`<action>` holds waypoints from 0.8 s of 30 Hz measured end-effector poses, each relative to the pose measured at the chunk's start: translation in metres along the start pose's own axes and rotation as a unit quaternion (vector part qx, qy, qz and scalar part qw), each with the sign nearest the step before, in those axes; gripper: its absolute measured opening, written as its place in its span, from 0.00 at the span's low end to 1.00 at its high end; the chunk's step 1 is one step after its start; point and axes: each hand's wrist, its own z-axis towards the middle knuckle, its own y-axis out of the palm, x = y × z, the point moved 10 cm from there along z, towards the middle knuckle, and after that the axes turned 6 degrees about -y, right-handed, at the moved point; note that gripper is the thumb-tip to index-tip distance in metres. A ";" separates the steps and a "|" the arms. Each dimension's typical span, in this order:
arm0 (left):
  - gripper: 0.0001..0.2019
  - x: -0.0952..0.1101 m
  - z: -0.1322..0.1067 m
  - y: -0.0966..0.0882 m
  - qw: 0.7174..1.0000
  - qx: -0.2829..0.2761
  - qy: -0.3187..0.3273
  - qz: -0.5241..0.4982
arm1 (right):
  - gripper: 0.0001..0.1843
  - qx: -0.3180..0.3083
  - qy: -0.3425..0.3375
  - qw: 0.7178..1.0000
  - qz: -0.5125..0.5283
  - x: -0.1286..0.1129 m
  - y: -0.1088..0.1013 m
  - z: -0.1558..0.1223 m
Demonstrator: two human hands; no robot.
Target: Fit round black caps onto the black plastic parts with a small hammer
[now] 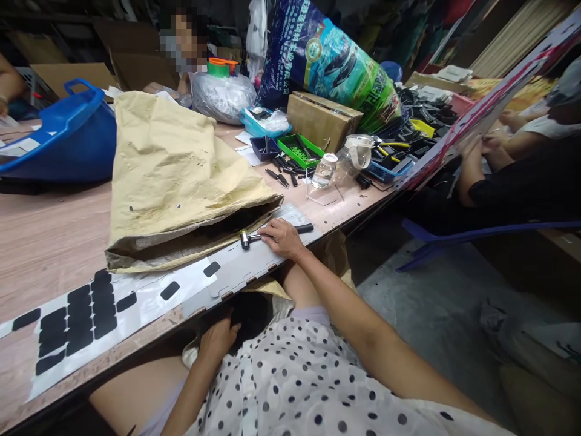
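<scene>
My right hand is closed over the handle of a small hammer lying on a grey-white board along the table's front edge. The metal head points left and the black handle end sticks out to the right. Down in my lap, below the table edge, my left hand is beside a dark opening, perhaps that of a bag; its fingers are mostly hidden. Black rounded pads lie on white sheets to the left of the hammer, several more grouped in rows.
A large yellowish sack lies with its mouth towards me. Behind are a blue basin, a green tray, a cardboard box and a jar. Other people sit across the table and at the right.
</scene>
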 end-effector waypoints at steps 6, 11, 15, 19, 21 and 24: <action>0.21 0.069 -0.003 -0.015 0.948 -0.262 0.027 -0.181 | 0.11 0.008 -0.003 1.000 0.006 -0.001 -0.003 -0.003; 0.18 0.083 0.080 -0.113 0.992 0.014 0.014 -0.125 | 0.10 0.011 -0.003 1.000 0.009 0.001 -0.002 -0.003; 0.16 0.054 0.134 -0.135 0.985 0.133 -0.094 0.053 | 0.10 0.006 -0.009 1.000 0.013 0.000 0.000 -0.002; 0.14 0.038 0.153 -0.127 0.974 0.112 -0.153 0.124 | 0.10 0.008 -0.004 1.000 0.016 0.000 0.000 -0.002; 0.13 0.036 0.148 -0.129 0.971 0.116 -0.158 0.138 | 0.10 0.008 -0.001 1.000 0.018 0.000 -0.001 -0.002; 0.13 0.040 0.127 -0.141 0.972 0.161 -0.108 0.131 | 0.11 0.004 0.002 1.000 0.019 -0.001 -0.001 -0.002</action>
